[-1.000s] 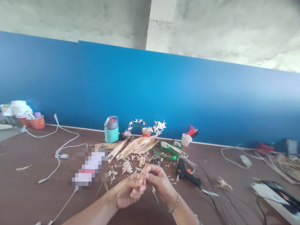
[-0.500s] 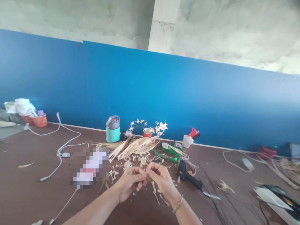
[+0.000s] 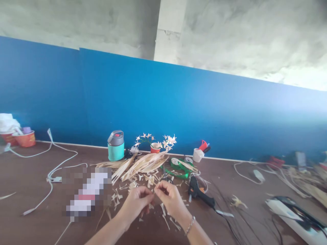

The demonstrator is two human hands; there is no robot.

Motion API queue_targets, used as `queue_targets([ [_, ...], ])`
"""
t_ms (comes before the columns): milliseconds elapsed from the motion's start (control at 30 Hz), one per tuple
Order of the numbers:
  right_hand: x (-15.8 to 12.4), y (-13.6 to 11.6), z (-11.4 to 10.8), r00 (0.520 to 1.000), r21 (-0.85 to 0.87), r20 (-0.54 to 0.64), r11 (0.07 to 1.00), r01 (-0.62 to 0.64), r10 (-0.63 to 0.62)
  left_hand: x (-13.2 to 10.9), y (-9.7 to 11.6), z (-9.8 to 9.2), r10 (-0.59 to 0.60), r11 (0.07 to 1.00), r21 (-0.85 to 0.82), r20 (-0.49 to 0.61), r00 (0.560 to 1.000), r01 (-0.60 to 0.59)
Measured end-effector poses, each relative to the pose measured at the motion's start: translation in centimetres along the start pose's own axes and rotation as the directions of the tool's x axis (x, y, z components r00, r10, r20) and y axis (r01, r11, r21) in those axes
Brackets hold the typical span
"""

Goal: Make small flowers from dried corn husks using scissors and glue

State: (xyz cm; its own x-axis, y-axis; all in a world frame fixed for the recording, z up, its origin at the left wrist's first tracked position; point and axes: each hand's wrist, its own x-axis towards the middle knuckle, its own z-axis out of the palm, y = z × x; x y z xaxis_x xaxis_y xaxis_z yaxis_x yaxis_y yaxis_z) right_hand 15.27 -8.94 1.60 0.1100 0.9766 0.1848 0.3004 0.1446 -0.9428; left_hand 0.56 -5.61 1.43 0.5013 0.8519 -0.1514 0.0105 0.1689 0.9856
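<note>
My left hand and my right hand meet over the middle of the brown table, fingertips almost touching. Both are closed in a pinch; what lies between the fingers is too small or hidden to name. Around and beneath them are scattered pale husk scraps. Just beyond, long dried husk strips lie in a pile. Behind that pile stands a red paper cup holding small pale flowers on green stems. A black glue gun rests to the right of my right hand.
A turquoise flask stands behind the pile, left. Green ribbon and a white cup of pens are at right. White cables and a pixelated object lie left; a blue partition backs the table.
My view has turned slightly right, so things on the table sit further left. The hands stay pinched together, with the right fingertips slightly raised over the left.
</note>
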Motion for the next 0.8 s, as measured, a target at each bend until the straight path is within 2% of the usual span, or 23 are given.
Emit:
queue_targets([
  [200, 0.2, 0.7, 0.2, 0.994, 0.103, 0.056, 0.99, -0.1, 0.094, -0.2, -0.4, 0.5, 0.01, 0.996, -0.087, -0.016, 1.0, -0.011],
  [267, 0.2, 0.7, 0.3, 0.996, 0.081, 0.041, 0.993, -0.088, 0.085, 0.0, -0.8, 0.5, 0.007, 0.993, -0.118, -0.004, 1.0, -0.007],
  [467, 0.0, 0.2, 0.5, 0.994, -0.05, -0.103, 0.998, -0.029, 0.024, 0.7, -1.7, 0.3, -0.003, 0.992, -0.129, 0.013, 1.0, 0.005],
  [533, 0.1, 0.1, 0.6, 0.994, -0.064, -0.098, 0.996, -0.054, 0.047, 0.9, -1.8, 0.3, -0.002, 0.994, -0.109, 0.027, 1.0, 0.005],
  [600, 0.3, 0.0, 0.4, 0.994, -0.055, -0.036, 0.993, -0.102, 0.1, 0.8, -1.7, 0.3, 0.002, 0.996, -0.089, 0.029, 1.0, 0.0],
  [667, 0.4, -0.1, -0.8, 0.992, -0.052, 0.014, 0.991, -0.123, 0.123, 0.7, -1.6, 0.3, -0.005, 0.996, -0.087, 0.016, 1.0, 0.007],
  [700, 0.4, -0.1, -1.9, 0.995, -0.067, 0.0, 0.992, -0.102, 0.103, 0.6, -1.5, 0.3, -0.011, 0.996, -0.094, 0.005, 1.0, 0.012],
  [733, 0.4, -0.1, -3.3, 0.994, -0.126, -0.081, 0.988, -0.087, 0.077, 0.6, -1.4, 0.3, -0.015, 0.995, -0.101, -0.005, 1.0, 0.015],
  [800, 0.2, -0.1, -6.7, 0.953, -0.317, -0.299, 0.936, -0.149, 0.051, 0.4, -1.2, 0.2, -0.025, 0.992, -0.125, -0.024, 0.999, 0.022],
])
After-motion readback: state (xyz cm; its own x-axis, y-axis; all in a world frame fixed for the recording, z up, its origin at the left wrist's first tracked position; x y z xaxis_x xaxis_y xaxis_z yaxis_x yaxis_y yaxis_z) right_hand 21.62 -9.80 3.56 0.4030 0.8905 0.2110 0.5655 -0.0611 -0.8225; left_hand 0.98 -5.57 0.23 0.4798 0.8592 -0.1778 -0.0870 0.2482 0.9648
